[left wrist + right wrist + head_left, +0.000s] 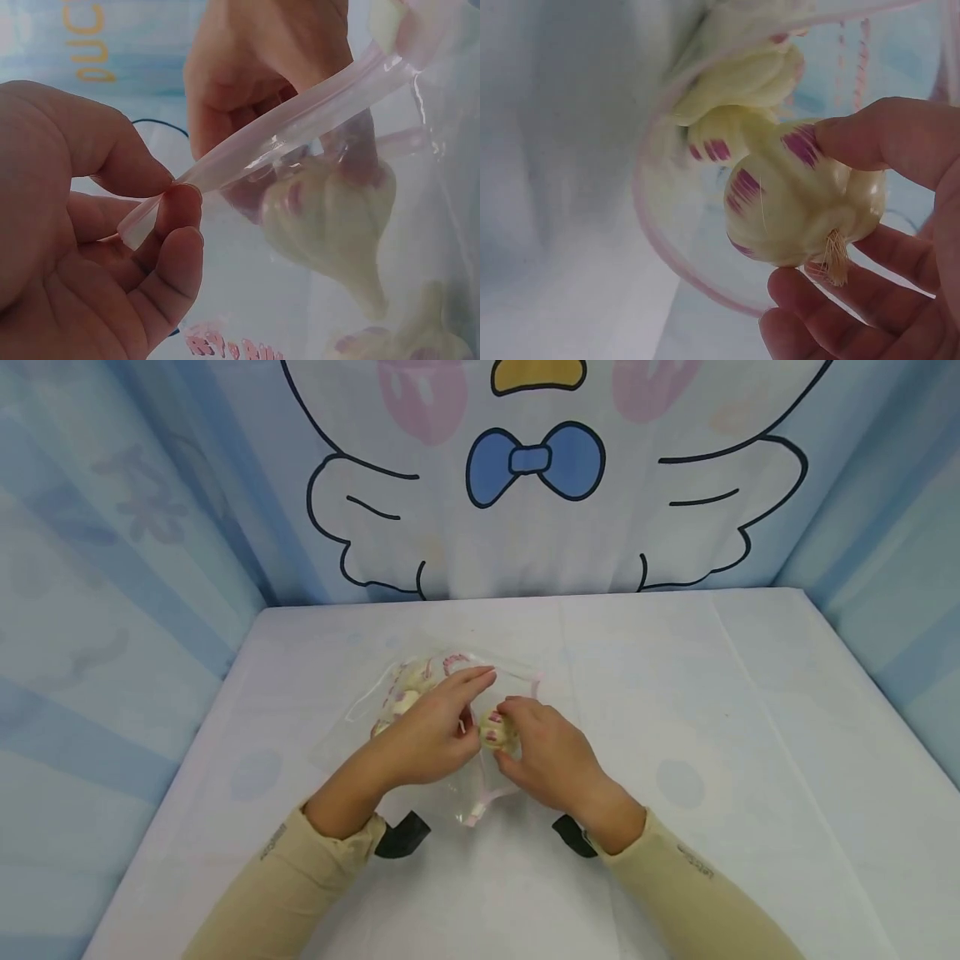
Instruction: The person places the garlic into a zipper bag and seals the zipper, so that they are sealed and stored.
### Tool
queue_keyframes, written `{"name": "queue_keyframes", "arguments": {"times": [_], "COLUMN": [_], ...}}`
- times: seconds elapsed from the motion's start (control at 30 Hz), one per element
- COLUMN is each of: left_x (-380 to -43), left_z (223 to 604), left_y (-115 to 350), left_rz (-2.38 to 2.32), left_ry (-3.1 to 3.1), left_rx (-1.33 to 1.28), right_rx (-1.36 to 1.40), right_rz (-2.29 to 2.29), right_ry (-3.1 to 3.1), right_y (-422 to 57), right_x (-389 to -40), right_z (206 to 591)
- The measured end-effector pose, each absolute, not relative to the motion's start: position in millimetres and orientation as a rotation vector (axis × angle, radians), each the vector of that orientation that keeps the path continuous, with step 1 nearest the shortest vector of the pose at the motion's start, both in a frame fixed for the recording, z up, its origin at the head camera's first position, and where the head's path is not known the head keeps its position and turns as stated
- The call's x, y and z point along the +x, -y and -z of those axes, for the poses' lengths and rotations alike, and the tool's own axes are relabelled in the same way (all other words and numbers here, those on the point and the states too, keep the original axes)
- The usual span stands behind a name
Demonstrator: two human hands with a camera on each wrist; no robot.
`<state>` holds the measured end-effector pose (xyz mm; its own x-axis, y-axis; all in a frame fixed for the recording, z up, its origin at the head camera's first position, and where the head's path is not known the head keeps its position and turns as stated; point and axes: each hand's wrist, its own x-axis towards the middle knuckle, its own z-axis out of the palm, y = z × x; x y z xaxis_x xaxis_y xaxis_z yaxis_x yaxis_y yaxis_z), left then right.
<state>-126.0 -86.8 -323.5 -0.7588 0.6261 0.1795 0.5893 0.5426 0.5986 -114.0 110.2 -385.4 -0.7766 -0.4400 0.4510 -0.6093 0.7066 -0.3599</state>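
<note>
A clear zip bag [517, 683] with pink lettering and a pink zip edge lies on the table below both hands. My left hand [427, 735] pinches the zip edge [262, 142] between thumb and forefinger, and the mouth gapes. At that mouth, my right hand [555, 756] grips a garlic bulb [795, 202], cream with purple streaks and a tuft of dry roots. The left wrist view shows this bulb and the gripping fingertips behind the clear film. More garlic bulbs [731, 135] lie inside the bag, partly hidden by the left forearm in the head view.
A white cloth covers the table [712, 710]. Blue and white printed curtains [525, 543] hang behind it and at both sides. Black wrist mounts [402, 835] stick out from the beige sleeves [288, 877].
</note>
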Motion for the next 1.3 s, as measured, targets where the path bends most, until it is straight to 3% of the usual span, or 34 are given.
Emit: {"name": "queue_keyframes", "arguments": {"times": [0.83, 1.3], "left_x": [-124, -124], "left_z": [323, 324], "left_y": [85, 85], "left_rz": [-0.945, -0.948], "left_ry": [-2.702, -2.716], "left_rx": [1.055, 1.078], "right_rx": [0.679, 0.662], "right_rz": [-0.751, -1.011], "right_ry": [2.765, 2.795], "right_y": [-96, -91], "right_x": [-127, -133], "right_z": [404, 410]}}
